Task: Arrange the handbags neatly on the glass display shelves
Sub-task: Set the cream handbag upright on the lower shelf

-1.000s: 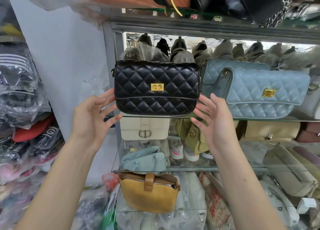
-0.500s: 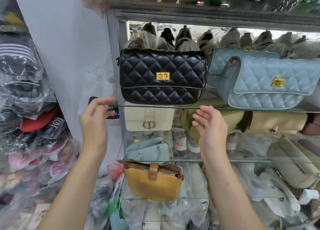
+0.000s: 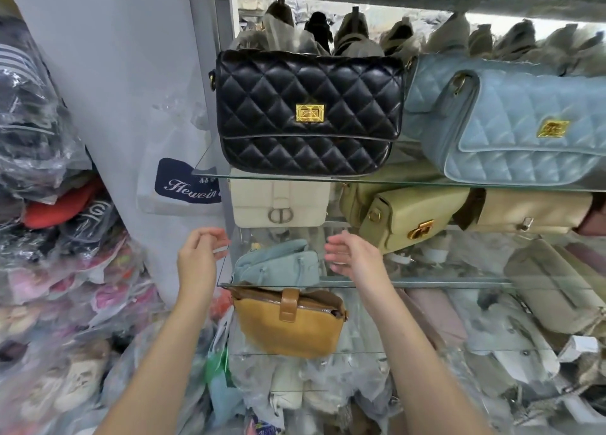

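A black quilted handbag [image 3: 308,113] with a gold clasp stands upright at the left end of the upper glass shelf [image 3: 295,176], beside a light blue quilted bag [image 3: 511,129]. One shelf lower sit a cream bag [image 3: 278,202], an olive bag [image 3: 403,218] and a beige bag [image 3: 531,211]. A pale teal bag [image 3: 278,264] lies on the glass shelf [image 3: 410,283] below them, above a mustard suede bag [image 3: 288,323]. My left hand [image 3: 196,257] and my right hand [image 3: 354,257] hover empty, fingers loosely bent, on either side of the teal bag.
Plastic-wrapped goods [image 3: 49,205] pile up on the left. A metal shelf post [image 3: 203,74] stands at the unit's left edge, with a navy label [image 3: 188,182] beside it. More wrapped bags [image 3: 541,287] fill the right and the bottom shelves. Shoes line the back of the upper shelf.
Both hands have let go of the black quilted bag, which now stands on the upper shelf. They dropped down to the level of the teal bag, and the view tilted downward.
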